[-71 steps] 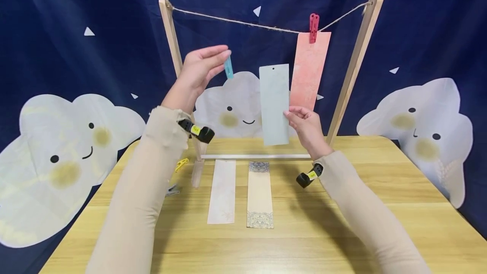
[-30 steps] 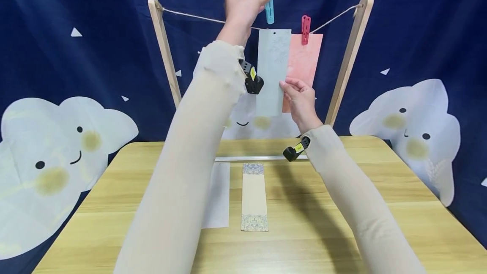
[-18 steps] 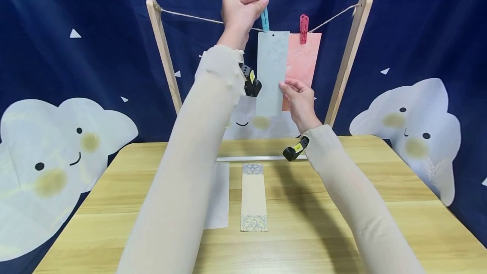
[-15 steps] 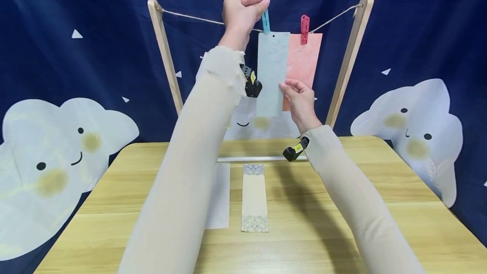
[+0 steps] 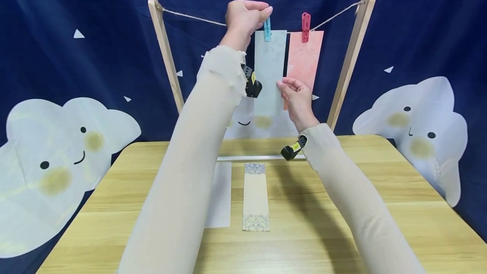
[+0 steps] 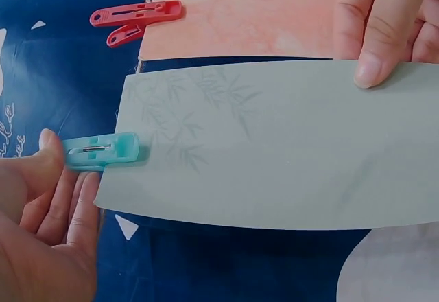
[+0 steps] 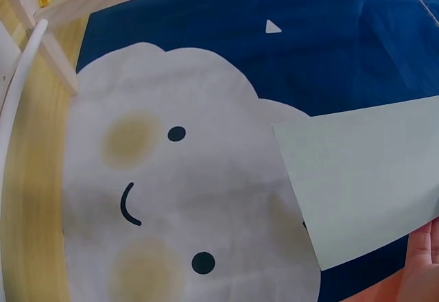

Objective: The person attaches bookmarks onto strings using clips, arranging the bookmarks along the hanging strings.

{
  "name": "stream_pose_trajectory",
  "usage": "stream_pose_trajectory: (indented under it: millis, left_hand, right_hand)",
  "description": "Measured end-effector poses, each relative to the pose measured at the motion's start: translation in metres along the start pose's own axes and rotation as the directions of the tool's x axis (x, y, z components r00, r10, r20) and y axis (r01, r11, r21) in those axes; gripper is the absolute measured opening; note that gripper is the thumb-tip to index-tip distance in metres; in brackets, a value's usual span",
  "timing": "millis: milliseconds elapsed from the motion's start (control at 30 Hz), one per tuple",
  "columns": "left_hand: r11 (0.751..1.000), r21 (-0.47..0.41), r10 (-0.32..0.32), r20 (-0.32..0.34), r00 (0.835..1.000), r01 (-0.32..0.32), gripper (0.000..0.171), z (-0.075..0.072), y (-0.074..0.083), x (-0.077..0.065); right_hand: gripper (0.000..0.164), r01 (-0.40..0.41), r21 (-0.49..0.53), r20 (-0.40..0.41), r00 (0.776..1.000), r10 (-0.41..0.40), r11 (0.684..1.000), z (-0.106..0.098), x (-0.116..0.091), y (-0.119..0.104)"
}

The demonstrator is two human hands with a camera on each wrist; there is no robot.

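Observation:
My left hand (image 5: pixel 245 18) pinches the handle end of a light-blue clothespin (image 6: pixel 103 149) between thumb and fingers. The clothespin's tip sits over the top edge of a pale grey-green paper strip (image 5: pixel 269 75) with faint bamboo leaves, at the twine line (image 5: pixel 194 17). My right hand (image 5: pixel 298 96) pinches that strip by its right edge, about halfway down. Beside it a coral paper strip (image 5: pixel 304 60) hangs from the twine under a red clothespin (image 5: pixel 306 27); part of it is behind my right hand. In the right wrist view the grey-green strip (image 7: pixel 363 178) shows its lower end.
A wooden frame (image 5: pixel 351 58) stands on the table (image 5: pixel 304 244) with a white crossbar (image 5: pixel 251 158) low between its posts. On the tabletop lie a cream strip with patterned ends (image 5: pixel 255 195) and a whitish strip (image 5: pixel 220 198), partly behind my left sleeve. A dark blue cloud-print curtain hangs behind.
Both hands have risen, bringing the grey-green strip up to the twine. The blue clothespin has come down over its top edge, and the strip has shifted slightly left, away from the coral one.

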State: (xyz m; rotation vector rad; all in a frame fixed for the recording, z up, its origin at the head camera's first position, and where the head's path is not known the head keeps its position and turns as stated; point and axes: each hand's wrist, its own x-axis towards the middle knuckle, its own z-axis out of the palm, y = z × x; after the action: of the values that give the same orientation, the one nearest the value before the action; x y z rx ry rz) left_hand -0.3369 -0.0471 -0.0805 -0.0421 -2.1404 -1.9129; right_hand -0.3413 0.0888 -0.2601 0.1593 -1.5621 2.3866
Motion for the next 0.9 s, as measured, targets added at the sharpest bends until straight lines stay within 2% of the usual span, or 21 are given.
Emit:
stream_pose_trajectory:
  millis: [167,500,700,900]
  left_hand:
    - [1.0,0.011,-0.008,0.022,1.0,0.008,0.021,-0.002,0.0,0.001]
    - [1.0,0.026,-0.014,0.115,0.993,0.011,0.033,-0.007,-0.004,0.004]
    - [0.999,0.017,-0.048,0.134,0.99,0.046,0.034,-0.009,-0.005,0.007]
    - [0.998,-0.031,-0.044,0.133,0.99,0.048,0.034,-0.011,-0.004,0.007]
  right_hand:
    - [0.015,-0.003,0.006,-0.004,1.0,0.003,1.0,0.0,0.0,0.0]
    - [0.012,-0.012,-0.032,-0.005,1.0,0.012,0.999,0.001,0.001,0.002]
    - [0.012,-0.034,-0.03,-0.017,0.999,0.033,0.999,0.0,0.0,0.004]
    - [0.012,-0.032,-0.039,-0.011,0.999,0.032,0.999,-0.003,0.001,0.005]
